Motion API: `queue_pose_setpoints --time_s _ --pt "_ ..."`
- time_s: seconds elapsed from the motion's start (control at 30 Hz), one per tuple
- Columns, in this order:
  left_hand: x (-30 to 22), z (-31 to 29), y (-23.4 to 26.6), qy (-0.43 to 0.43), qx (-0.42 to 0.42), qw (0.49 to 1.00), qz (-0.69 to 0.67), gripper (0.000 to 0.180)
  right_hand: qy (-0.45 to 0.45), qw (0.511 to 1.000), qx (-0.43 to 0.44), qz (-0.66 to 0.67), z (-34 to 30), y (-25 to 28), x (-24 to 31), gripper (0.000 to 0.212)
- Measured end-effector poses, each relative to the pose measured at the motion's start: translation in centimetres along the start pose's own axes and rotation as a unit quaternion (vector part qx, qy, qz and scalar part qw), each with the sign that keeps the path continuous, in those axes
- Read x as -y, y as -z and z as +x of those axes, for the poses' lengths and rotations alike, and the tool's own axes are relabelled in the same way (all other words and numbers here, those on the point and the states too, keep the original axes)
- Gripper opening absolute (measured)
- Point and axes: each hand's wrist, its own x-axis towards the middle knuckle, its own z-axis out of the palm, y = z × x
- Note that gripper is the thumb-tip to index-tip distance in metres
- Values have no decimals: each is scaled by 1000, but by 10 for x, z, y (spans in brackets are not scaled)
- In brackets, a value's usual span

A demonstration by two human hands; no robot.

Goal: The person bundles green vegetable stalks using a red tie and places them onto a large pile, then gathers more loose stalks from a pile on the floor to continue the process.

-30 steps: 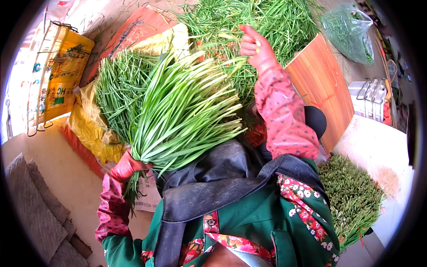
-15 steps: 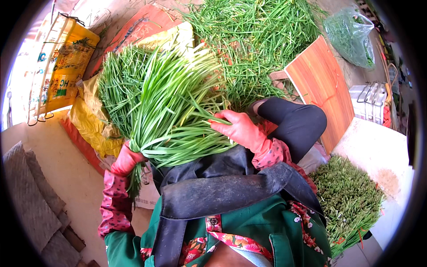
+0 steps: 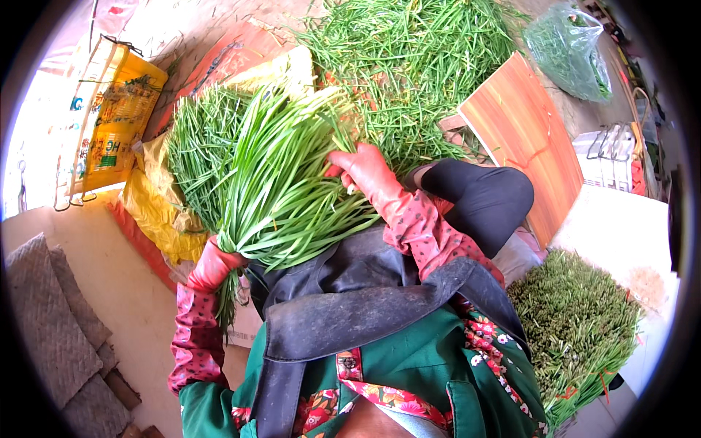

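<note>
Beside a darker heap of stems [image 3: 204, 153], a fanned bunch of green stems [image 3: 285, 190] is held by the left hand [image 3: 215, 266], its fingers pressed together around the gathered end. The right hand [image 3: 365, 171] is placed at the spread side, fingers curled; whether a stem is pinched cannot be told. Were the left-hand grip slackened, stems could be spilled onto the black apron [image 3: 372, 314]; by a sharp tug, neighbouring stems could be dragged out.
</note>
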Motion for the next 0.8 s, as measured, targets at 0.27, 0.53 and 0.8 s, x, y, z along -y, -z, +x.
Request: queue_pose_setpoints --time_s 0.27,0.53,0.8 --pt "6 5 2 -79 37 996 20 31 -21 997 -1 -76 -8 17 -9 22" --pt "-4 3 8 74 40 990 -116 21 99 953 -285 -27 29 169 -21 25" --pt "-5 5 12 66 48 992 -97 32 168 859 -89 -476 47 18 23 31"
